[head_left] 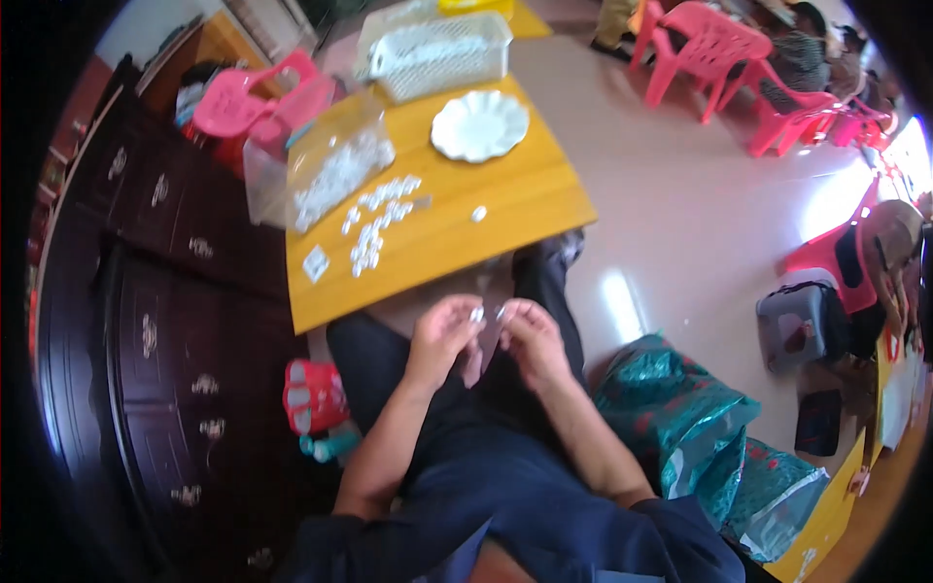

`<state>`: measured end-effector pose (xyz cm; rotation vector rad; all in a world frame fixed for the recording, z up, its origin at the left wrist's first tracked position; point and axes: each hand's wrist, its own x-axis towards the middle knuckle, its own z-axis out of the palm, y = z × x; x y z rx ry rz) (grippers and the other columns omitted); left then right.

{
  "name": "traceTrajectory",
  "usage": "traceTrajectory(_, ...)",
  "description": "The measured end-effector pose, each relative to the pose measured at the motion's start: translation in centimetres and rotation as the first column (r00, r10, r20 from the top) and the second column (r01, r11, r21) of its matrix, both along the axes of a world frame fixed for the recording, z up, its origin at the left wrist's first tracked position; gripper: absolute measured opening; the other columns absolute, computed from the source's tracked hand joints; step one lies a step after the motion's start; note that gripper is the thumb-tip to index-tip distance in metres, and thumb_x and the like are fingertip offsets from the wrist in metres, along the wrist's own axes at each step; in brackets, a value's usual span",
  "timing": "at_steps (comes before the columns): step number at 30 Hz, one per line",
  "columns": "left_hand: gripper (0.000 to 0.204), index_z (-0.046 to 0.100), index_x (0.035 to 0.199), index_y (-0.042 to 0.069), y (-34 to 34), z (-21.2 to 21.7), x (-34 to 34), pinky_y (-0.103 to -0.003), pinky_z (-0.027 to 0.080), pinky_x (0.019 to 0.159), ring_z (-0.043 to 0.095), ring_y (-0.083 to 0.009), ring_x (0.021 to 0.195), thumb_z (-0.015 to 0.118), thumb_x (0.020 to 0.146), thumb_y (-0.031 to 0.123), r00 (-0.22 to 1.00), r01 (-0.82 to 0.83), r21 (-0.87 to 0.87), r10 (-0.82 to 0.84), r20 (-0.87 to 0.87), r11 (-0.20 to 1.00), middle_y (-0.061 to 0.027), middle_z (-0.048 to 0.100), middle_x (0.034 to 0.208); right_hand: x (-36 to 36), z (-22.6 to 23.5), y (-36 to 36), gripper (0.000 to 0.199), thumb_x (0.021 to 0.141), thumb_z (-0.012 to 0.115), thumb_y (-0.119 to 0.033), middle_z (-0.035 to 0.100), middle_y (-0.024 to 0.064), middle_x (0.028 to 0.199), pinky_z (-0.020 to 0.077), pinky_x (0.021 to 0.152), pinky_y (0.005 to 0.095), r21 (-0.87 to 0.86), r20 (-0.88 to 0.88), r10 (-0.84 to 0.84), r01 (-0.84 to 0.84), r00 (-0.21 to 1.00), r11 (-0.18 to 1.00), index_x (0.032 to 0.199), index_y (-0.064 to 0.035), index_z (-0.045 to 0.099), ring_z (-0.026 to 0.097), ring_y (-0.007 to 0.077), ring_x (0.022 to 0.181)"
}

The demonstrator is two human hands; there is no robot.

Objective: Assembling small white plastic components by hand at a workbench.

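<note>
the left hand (449,335) and the right hand (532,340) are raised above the lap, just short of the counter (530,209) and slightly apart. the left hand pinches a small white piece (476,315) between thumb and fingers; the right hand pinches at a second white bit (501,313), though blur there leaves its shape, and any link between the two, uncertain. beyond the hands, on the counter, lies a lone round white piece (479,214); farther out stands a scalloped white plate (480,125), and behind it a perforated white basket (447,78). beyond and to the left of the left hand lie loose white pieces (367,243) in uneven rows, a flat whitish square (316,263) near the counter's edge, and a clear plastic bag (340,136) of similar pieces. the step in hand appears to be close fingertip work on the held pieces. the next move would seem to call for a light, steady pinch from both hands, since a slip would drop a piece toward the lap.
</note>
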<state>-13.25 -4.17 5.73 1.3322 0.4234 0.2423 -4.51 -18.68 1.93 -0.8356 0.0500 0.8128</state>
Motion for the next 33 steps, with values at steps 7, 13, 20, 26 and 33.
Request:
traceTrajectory(7, 0.017, 0.067, 0.108, 0.001, 0.9, -1.4, -0.6, -0.020, 0.052, 0.065, 0.061, -0.0049, 0.069, 0.066, 0.099, 0.014, 0.998, -0.066, 0.051, 0.065, 0.018, 0.997, -0.0022, 0.069, 0.088, -0.2, -0.5, 0.5, 0.013, 0.095, 0.070, -0.010, 0.069, -0.0017, 0.088, 0.0497, 0.064, 0.0200, -0.020, 0.027, 0.050, -0.050, 0.998, 0.999, 0.107, -0.0080, 0.066, 0.062, 0.0065, 0.070)
traceTrajectory(13, 0.017, 0.069, 0.110, 0.001, 1.0, -1.9, -1.4, -0.021, 0.053, 0.067, 0.062, -0.0052, 0.071, 0.066, 0.099, 0.013, 0.999, -0.039, 0.111, 0.038, 0.010, 0.993, -0.0015, 0.070, 0.092, -1.1, -0.3, 0.4, 0.012, 0.095, 0.070, -0.009, 0.069, -0.0015, 0.088, 0.0477, 0.066, 0.0204, -0.049, 0.108, 0.047, -0.041, 0.993, 0.998, 0.107, -0.0067, 0.066, 0.060, 0.0065, 0.070)
traceTrajectory(20, 0.025, 0.068, 0.122, -0.001, 1.1, -1.1, -1.3, -0.021, 0.053, 0.066, 0.061, -0.0051, 0.071, 0.063, 0.100, 0.010, 0.999, -0.034, 0.178, 0.033, 0.009, 0.983, -0.0026, 0.070, 0.093, -1.1, 0.3, 0.5, 0.012, 0.095, 0.069, -0.008, 0.066, -0.0027, 0.085, 0.0461, 0.066, 0.0197, -0.095, 0.196, 0.070, -0.052, 0.978, 0.994, 0.106, -0.0063, 0.067, 0.059, 0.0057, 0.072)
traceTrajectory(26, 0.025, 0.068, 0.122, 0.000, 0.9, -0.4, -1.0, -0.021, 0.053, 0.066, 0.063, -0.0040, 0.075, 0.060, 0.100, 0.008, 1.000, -0.003, 0.280, 0.009, -0.022, 0.960, -0.0018, 0.070, 0.094, -1.0, 0.1, 0.6, 0.011, 0.095, 0.069, -0.007, 0.066, -0.0028, 0.085, 0.0460, 0.067, 0.0198, -0.099, 0.215, 0.082, -0.062, 0.973, 0.993, 0.106, -0.0066, 0.067, 0.059, 0.0055, 0.072)
traceTrajectory(33, 0.018, 0.067, 0.115, -0.002, 0.8, -0.6, -1.0, -0.021, 0.054, 0.068, 0.064, -0.0044, 0.080, 0.060, 0.099, 0.004, 1.000, -0.013, 0.276, 0.012, 0.005, 0.961, -0.0013, 0.070, 0.091, -1.1, 0.1, 0.6, 0.011, 0.095, 0.069, -0.007, 0.067, -0.0026, 0.085, 0.0462, 0.067, 0.0199, -0.100, 0.224, 0.095, -0.074, 0.970, 0.992, 0.106, -0.0063, 0.067, 0.059, 0.0055, 0.072)
